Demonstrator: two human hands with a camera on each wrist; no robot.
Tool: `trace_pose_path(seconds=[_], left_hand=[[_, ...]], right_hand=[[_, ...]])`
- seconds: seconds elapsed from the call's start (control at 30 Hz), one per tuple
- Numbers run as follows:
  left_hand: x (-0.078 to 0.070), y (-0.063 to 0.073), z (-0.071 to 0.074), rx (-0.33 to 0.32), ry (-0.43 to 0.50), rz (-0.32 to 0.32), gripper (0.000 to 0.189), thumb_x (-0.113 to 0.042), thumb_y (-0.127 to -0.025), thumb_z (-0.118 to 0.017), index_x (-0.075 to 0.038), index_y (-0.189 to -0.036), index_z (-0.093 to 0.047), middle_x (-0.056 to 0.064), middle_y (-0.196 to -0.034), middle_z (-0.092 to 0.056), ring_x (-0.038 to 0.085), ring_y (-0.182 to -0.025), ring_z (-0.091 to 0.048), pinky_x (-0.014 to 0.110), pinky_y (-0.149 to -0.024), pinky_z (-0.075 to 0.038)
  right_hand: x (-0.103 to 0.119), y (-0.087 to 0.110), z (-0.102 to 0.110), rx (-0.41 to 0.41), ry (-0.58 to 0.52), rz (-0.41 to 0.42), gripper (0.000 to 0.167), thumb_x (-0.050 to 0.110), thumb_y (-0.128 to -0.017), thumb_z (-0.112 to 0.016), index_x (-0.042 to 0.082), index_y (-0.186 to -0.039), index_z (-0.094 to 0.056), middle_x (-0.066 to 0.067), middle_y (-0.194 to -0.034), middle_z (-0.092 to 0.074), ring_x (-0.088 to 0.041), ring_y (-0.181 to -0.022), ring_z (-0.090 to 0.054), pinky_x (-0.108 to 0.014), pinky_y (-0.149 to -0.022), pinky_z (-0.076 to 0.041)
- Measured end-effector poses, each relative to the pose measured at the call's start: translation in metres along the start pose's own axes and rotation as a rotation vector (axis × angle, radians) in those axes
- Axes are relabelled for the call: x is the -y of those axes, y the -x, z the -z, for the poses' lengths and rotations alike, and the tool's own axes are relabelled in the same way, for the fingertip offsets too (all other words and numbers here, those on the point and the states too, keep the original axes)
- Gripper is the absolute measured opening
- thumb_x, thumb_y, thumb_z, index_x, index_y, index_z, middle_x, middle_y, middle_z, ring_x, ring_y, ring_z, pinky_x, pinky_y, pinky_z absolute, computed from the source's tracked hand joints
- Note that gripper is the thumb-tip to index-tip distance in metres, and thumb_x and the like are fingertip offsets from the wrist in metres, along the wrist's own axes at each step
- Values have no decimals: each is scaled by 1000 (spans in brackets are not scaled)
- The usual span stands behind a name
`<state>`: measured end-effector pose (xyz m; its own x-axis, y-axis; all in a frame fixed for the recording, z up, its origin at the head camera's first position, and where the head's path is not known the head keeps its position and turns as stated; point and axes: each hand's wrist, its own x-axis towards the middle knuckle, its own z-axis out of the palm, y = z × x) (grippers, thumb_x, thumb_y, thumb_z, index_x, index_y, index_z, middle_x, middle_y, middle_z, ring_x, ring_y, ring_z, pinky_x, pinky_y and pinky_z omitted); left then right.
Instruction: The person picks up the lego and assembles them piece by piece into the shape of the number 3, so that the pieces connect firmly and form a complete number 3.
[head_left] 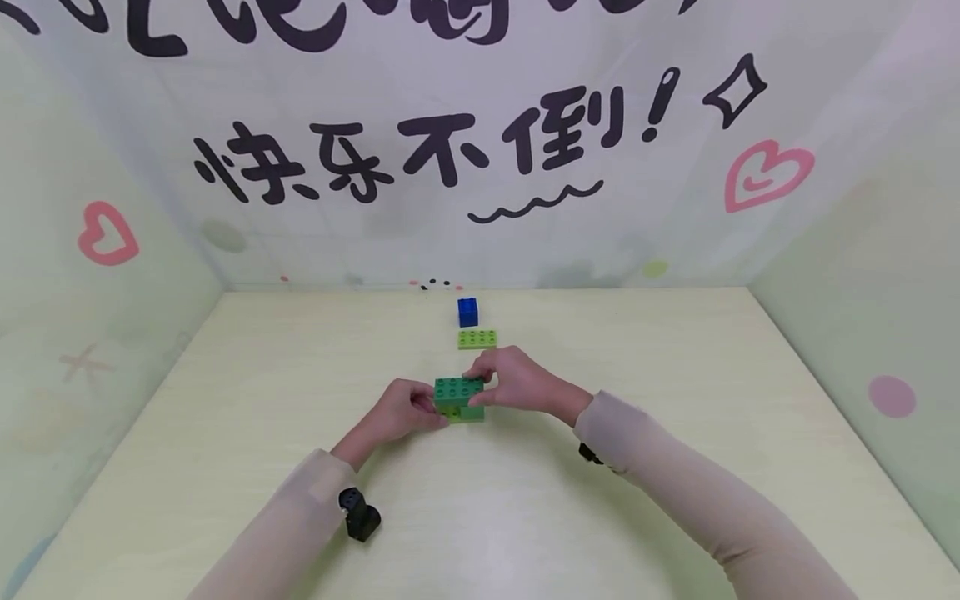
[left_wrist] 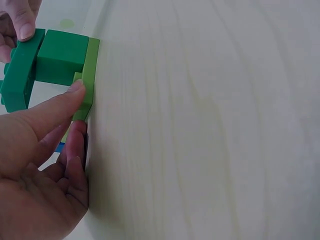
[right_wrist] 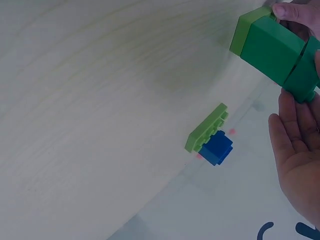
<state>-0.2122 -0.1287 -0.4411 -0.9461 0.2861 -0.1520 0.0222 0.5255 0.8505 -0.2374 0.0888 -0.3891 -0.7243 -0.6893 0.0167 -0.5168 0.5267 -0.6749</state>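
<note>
Both hands meet at a small stack of toy building bricks mid-table. Its base is a thin light green brick (left_wrist: 90, 75), flat on the table. A taller green block (left_wrist: 62, 57) stands on one end of that base. Over it lies a green eight-stud brick (head_left: 457, 392), overhanging to the left; a thin dark seam shows between it and the block. My left hand (head_left: 405, 407) pinches the light green base at its left end, thumb on top. My right hand (head_left: 517, 380) grips the right end of the upper green brick between thumb and fingers.
Beyond the stack lie a second light green brick (head_left: 477, 339) with studs up and, behind it, a small blue brick (head_left: 468, 312) close to the back wall (head_left: 480, 250). Printed walls enclose the pale wooden table (head_left: 480, 517) at the back and sides.
</note>
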Motion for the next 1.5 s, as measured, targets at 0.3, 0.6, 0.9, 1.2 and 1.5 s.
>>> trace_pose_path(seconds=[0.3, 0.6, 0.9, 1.2, 1.5], left_hand=[[6, 4, 3, -2, -6, -14, 28, -6, -72, -77, 4, -96, -66, 4, -73, -59, 15, -66, -50, 28, -61, -43], [8, 3, 6, -13, -24, -15, 34, -6, -72, -77, 6, -102, -64, 4, -75, -61, 15, -68, -52, 28, -63, -44], [8, 5, 9, -12, -21, -39, 34, -5, -72, -76, 6, -102, -64, 4, -74, -61, 15, -68, -53, 28, -63, -44], [6, 3, 4, -3, -39, -31, 35, -8, -72, -77, 6, -102, -64, 5, -76, -61, 15, -68, -53, 27, -63, -43], [6, 2, 2, -3, -46, -17, 39, -8, -72, -77, 6, -106, -63, 6, -80, -61, 16, -71, -53, 29, -65, -45]], right_hand=[[9, -1, -6, -8, 23, -14, 36, 15, -75, -77, 2, -106, -67, -3, -98, -64, -19, -86, -57, -24, -74, -46], [8, -2, -14, -54, 50, -14, 37, 17, -75, -76, 2, -108, -66, -1, -95, -63, -15, -85, -56, -25, -74, -46], [6, -1, -18, -80, -28, -46, 37, 17, -77, -75, 5, -110, -64, 0, -98, -62, -20, -87, -56, -25, -73, -45], [-6, 7, -13, -19, -109, -33, 39, 23, -79, -73, 11, -114, -61, 5, -101, -61, -15, -92, -56, -36, -84, -45], [-13, -5, 15, 23, -80, -33, 42, 26, -82, -70, 5, -118, -61, -10, -112, -61, -18, -96, -56, -32, -84, -45]])
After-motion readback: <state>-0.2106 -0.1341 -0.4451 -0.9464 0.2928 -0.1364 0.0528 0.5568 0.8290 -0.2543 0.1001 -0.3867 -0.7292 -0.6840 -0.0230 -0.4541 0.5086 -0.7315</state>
